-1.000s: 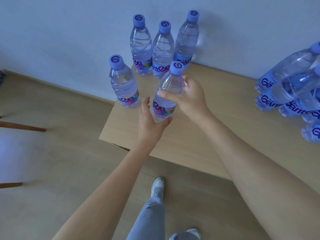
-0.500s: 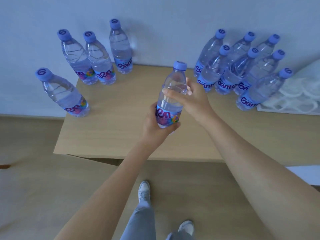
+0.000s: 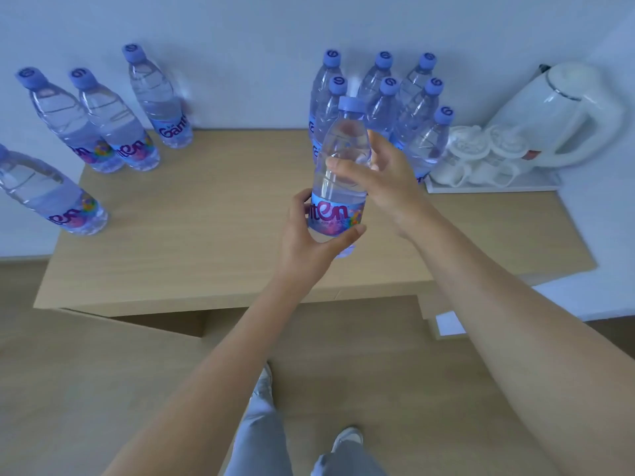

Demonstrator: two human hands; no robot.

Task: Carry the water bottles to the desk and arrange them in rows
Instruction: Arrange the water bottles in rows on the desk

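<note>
A clear water bottle [image 3: 338, 187] with a blue cap and blue label is upright just above the middle of the wooden desk [image 3: 206, 235]. My left hand [image 3: 305, 249] grips its lower part around the label. My right hand [image 3: 388, 187] is at its upper part, thumb lying across the front and fingers straightened beside it. Three bottles [image 3: 113, 121] stand in a row at the back left by the wall, and another bottle [image 3: 44, 194] stands in front of them. A cluster of several bottles [image 3: 412, 108] stands at the back, right of centre.
A white kettle [image 3: 563, 111] and a white tray [image 3: 494, 187] with upturned cups sit at the desk's back right, next to the cluster. The desk stands against a white wall. My legs and shoes show below, on the wooden floor [image 3: 86, 389].
The view has swung right from the left rows to the desk's middle, and the bottle has come with both hands. My right hand's fingers have loosened from the bottle's upper part.
</note>
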